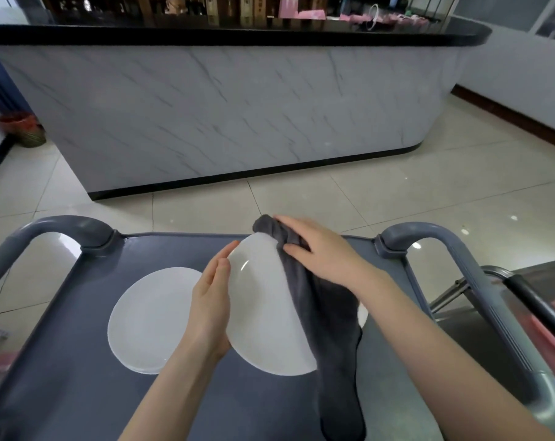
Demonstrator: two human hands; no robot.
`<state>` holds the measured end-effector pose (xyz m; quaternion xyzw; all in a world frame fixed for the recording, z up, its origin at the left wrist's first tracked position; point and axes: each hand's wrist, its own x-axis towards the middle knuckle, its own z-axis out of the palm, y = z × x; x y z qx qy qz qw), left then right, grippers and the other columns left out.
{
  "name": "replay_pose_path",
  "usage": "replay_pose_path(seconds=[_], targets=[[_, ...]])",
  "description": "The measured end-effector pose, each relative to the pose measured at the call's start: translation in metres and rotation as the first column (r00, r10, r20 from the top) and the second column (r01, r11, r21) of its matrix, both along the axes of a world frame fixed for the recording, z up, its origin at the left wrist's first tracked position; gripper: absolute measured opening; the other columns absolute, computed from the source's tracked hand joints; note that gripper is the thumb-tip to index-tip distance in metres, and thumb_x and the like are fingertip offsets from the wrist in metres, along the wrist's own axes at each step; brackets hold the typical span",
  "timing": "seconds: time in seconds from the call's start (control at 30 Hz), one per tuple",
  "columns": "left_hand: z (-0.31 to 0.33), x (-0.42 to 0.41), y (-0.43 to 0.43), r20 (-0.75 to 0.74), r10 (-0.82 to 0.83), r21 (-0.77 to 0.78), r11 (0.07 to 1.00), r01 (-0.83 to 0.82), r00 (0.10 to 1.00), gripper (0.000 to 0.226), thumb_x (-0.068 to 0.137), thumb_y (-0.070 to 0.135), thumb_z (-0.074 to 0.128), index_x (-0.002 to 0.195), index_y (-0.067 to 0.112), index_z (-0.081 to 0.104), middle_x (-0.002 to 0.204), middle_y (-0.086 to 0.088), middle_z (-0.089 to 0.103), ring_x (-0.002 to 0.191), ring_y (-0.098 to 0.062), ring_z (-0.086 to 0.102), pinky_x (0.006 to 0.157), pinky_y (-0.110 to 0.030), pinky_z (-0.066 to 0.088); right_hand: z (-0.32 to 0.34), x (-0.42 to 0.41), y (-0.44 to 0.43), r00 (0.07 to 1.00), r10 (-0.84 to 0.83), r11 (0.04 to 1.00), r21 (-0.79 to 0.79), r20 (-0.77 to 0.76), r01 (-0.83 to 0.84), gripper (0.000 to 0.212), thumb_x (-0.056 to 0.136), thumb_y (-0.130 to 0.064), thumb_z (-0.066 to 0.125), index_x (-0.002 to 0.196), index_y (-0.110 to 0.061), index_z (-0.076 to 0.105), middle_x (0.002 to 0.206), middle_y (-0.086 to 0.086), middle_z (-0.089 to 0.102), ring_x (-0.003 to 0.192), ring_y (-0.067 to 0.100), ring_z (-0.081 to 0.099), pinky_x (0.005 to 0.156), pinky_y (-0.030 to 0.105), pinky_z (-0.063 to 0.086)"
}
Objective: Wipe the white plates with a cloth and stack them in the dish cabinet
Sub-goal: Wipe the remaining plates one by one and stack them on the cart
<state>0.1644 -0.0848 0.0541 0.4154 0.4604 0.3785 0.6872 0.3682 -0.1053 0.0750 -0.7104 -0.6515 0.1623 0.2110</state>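
A white plate (260, 313) is held tilted above the grey cart tray (79, 393). My left hand (211, 308) grips its left rim, fingers behind the plate and thumb on the front. My right hand (317, 249) holds a dark grey cloth (320, 329) against the plate's upper right edge, fingers curled over the bunched cloth. The rest of the cloth hangs down over the plate's right side to the tray. A second white plate (145, 319) lies flat on the tray to the left. A sliver of another white plate (362, 315) shows behind my right forearm.
The cart has grey curved handles at the far left (63, 227) and far right (429, 237). A marble-patterned counter (222, 116) with a black top stands beyond the cart on a tiled floor. A metal frame (492, 281) is at the right.
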Motion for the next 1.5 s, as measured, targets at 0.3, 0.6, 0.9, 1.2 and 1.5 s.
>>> replay_pose_path(seconds=[0.3, 0.6, 0.9, 1.2, 1.5], targets=[[0.008, -0.005, 0.011, 0.059, 0.218, -0.015, 0.976, -0.218, 0.974, 0.033, 0.109, 0.034, 0.037, 0.128, 0.048, 0.059, 0.123, 0.027, 0.063, 0.115, -0.002, 0.06, 0.089, -0.028, 0.052, -0.041, -0.057, -0.07, 0.468, -0.404, 0.833, -0.105, -0.786, 0.543, 0.049, 0.085, -0.021, 0.076, 0.125, -0.034, 0.051, 0.109, -0.017, 0.069, 0.096, -0.007, 0.065, 0.083, 0.015, 0.051], [0.018, -0.015, 0.021, -0.09, -0.074, 0.177, 0.98, 0.089, 0.993, 0.034, 0.11, 0.025, 0.038, 0.118, 0.044, 0.065, 0.114, 0.031, 0.069, 0.1, 0.015, 0.063, 0.082, -0.018, 0.049, 0.004, 0.0, -0.023, 0.791, -0.289, 0.943, -0.018, -0.539, 0.332, 0.039, 0.071, -0.029, 0.087, 0.102, -0.015, 0.066, 0.097, -0.003, 0.073, 0.092, 0.011, 0.067, 0.083, 0.029, 0.054], [0.011, -0.013, 0.018, -0.055, 0.051, 0.081, 0.996, -0.046, 0.997, 0.031, 0.109, 0.028, 0.041, 0.117, 0.038, 0.069, 0.11, 0.022, 0.073, 0.103, -0.001, 0.067, 0.079, -0.026, 0.052, -0.011, -0.018, -0.043, 0.46, -0.371, 0.863, -0.117, -0.807, 0.492, 0.023, 0.08, -0.018, 0.079, 0.101, -0.022, 0.07, 0.09, -0.007, 0.077, 0.091, 0.013, 0.072, 0.08, 0.025, 0.055], [0.016, -0.011, 0.032, -0.05, 0.035, 0.101, 0.994, -0.03, 0.998, 0.036, 0.109, 0.025, 0.037, 0.111, 0.045, 0.067, 0.11, 0.025, 0.071, 0.102, 0.0, 0.067, 0.076, -0.026, 0.054, -0.022, -0.033, -0.051, 0.408, -0.38, 0.806, -0.081, -0.83, 0.586, 0.023, 0.08, -0.013, 0.079, 0.1, -0.017, 0.069, 0.093, -0.004, 0.076, 0.089, 0.011, 0.072, 0.08, 0.025, 0.056], [0.02, -0.004, 0.025, -0.033, 0.005, 0.121, 0.993, -0.002, 0.999, 0.031, 0.108, 0.026, 0.044, 0.114, 0.04, 0.071, 0.112, 0.022, 0.073, 0.105, -0.004, 0.068, 0.082, -0.03, 0.055, 0.008, -0.005, -0.032, 0.573, -0.337, 0.879, -0.032, -0.747, 0.476, 0.017, 0.08, -0.018, 0.08, 0.091, -0.022, 0.068, 0.087, -0.007, 0.075, 0.083, 0.006, 0.069, 0.073, 0.019, 0.053]])
